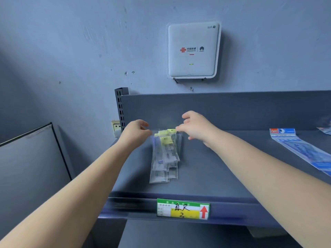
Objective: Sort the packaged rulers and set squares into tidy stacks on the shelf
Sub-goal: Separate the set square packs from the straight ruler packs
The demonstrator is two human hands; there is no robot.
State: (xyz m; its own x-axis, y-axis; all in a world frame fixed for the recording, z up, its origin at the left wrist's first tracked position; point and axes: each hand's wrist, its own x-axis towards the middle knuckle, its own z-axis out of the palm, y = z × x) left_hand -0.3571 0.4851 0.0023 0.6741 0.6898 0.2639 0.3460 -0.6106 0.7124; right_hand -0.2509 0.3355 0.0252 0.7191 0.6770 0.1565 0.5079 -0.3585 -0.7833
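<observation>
Ruler packets (165,154) on shelf (215,167) between 2 loose-fingered hands, left (137,130), right (194,127), both holding nothing.

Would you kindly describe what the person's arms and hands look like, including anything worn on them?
Both forearms are bare as far as the view shows, with no sleeves in sight. The left hand and right hand wear no gloves, and no watch, bracelet or ring is visible. The picture is slightly blurred, so fine details cannot be told.

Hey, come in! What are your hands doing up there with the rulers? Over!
Left hand and right hand at far end of clear ruler packs, fingers loosely curled, grip unclear. Stack untidy, fanned. Blue packs apart, right. Nothing blocking.
</observation>
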